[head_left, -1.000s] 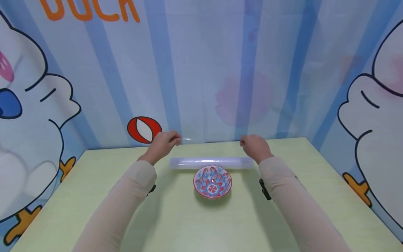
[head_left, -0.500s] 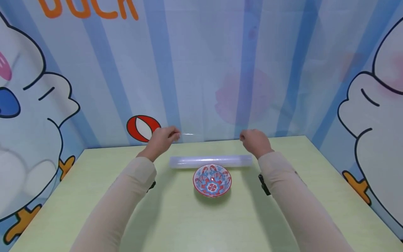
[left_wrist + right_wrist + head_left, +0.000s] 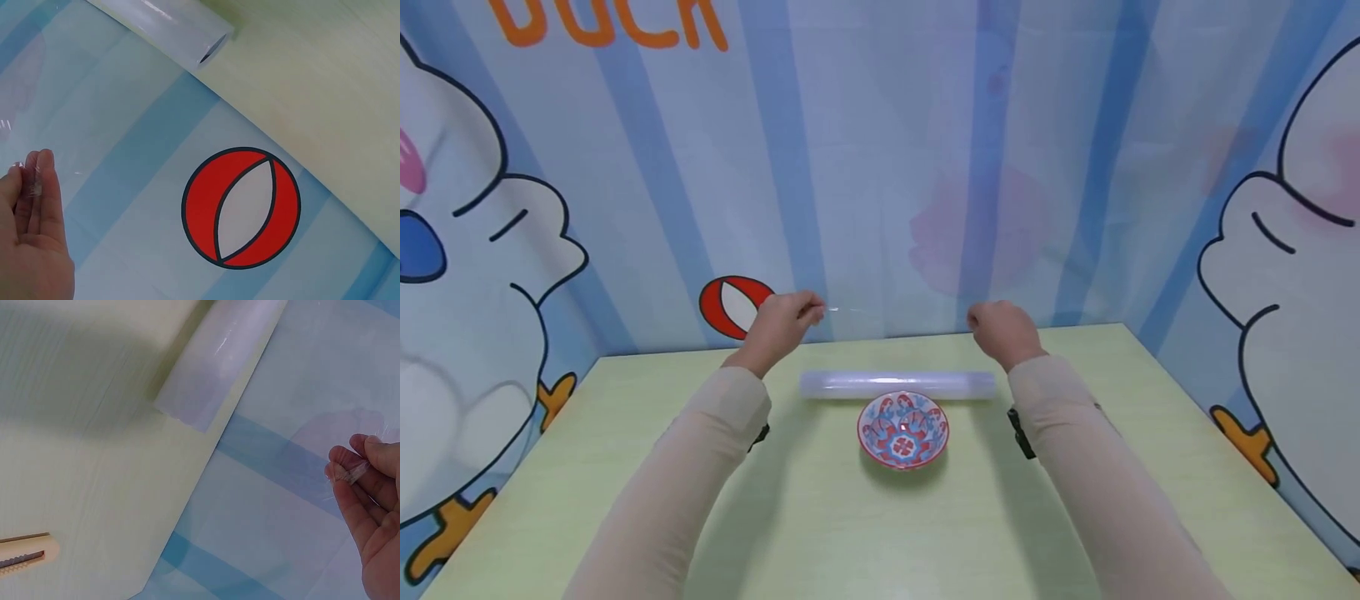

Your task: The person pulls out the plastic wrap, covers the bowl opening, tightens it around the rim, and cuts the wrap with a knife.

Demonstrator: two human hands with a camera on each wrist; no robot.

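A nearly invisible sheet of cling film [image 3: 844,309] spans the gap between both hands, showing mainly as a glint. My left hand [image 3: 778,329] pinches one end, where crumpled film [image 3: 36,182] shows between thumb and fingers in the left wrist view. At the other end, my right hand [image 3: 1006,332] pinches a bunched bit of film [image 3: 353,472]. Both are raised beyond the cling film roll [image 3: 898,385], which lies crosswise on the table. Just in front of the roll stands a small red-and-blue patterned bowl [image 3: 903,430], upright and touched by neither hand.
A peach-coloured utility knife [image 3: 28,555] lies on the table in the right wrist view; the right arm hides its spot from the head view. The pale green table [image 3: 880,533] ends at a striped cartoon backdrop [image 3: 880,167] behind the hands.
Both hands have risen slightly, away from the roll, still pinching the film. Roll and bowl stay in place; the head view shifts a little.
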